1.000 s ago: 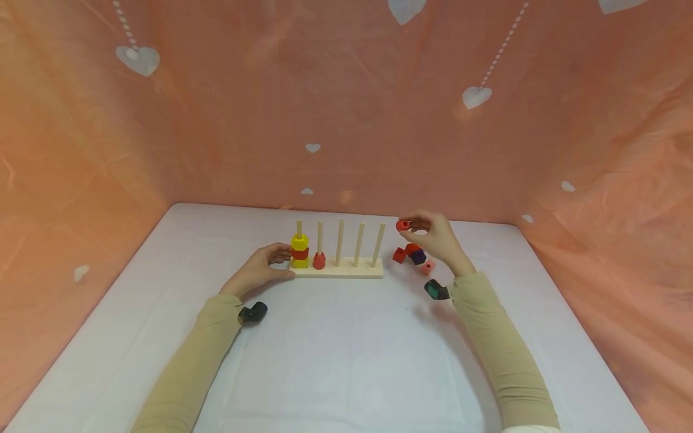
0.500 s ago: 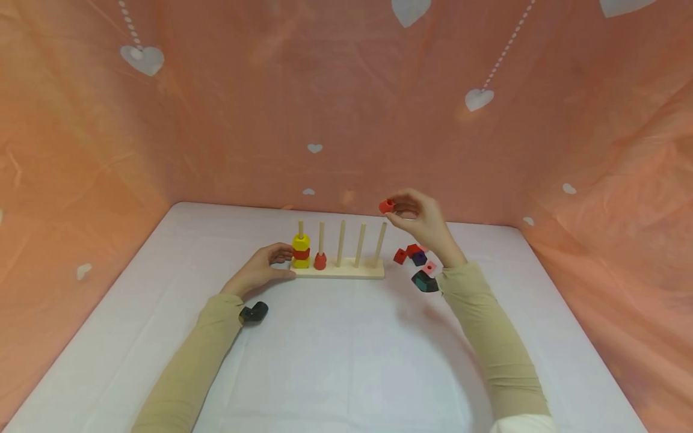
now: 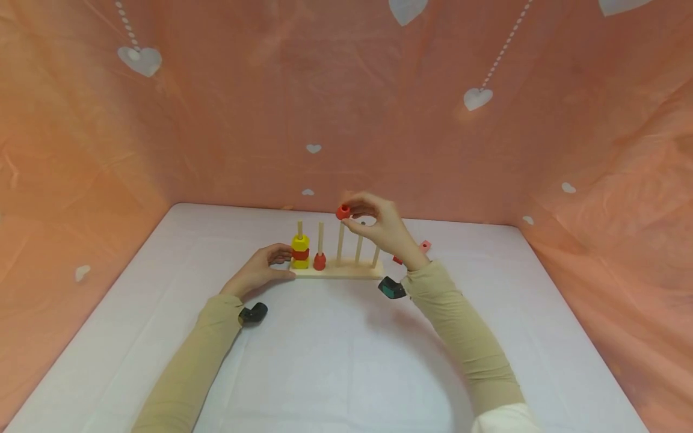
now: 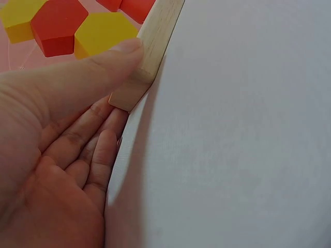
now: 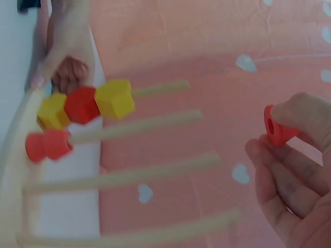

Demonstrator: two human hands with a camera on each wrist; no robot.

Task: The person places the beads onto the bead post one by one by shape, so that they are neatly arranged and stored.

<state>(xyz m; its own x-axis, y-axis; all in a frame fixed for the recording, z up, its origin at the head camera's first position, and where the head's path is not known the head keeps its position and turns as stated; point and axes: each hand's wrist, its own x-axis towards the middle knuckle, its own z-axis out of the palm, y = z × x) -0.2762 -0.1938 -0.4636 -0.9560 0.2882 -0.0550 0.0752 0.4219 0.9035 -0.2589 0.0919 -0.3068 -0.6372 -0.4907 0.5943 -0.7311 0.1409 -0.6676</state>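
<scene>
My left hand (image 3: 261, 270) holds the left end of a wooden peg stand (image 3: 338, 272). In the left wrist view its thumb (image 4: 111, 64) lies on the base edge, with the fingers behind the end. The first peg bears a red bead (image 5: 83, 105) between two yellow beads (image 3: 300, 242). Low on the second peg sit red beads (image 3: 320, 261). My right hand (image 3: 381, 225) pinches a red bead (image 3: 343, 211) between thumb and fingertips, its hole showing. In the head view this bead appears at the top of the third peg (image 3: 340, 245); the right wrist view shows it apart from the pegs.
A pink bead (image 3: 425, 246) and part of a red bead (image 3: 397, 260) lie right of the stand, partly behind my right forearm. A white-covered table (image 3: 325, 361) runs up to an orange cloth backdrop (image 3: 243, 120) with hearts.
My right hand has carried the red bead leftward, from above the loose beads to the third peg, rising first. The left hand has stayed on the stand.
</scene>
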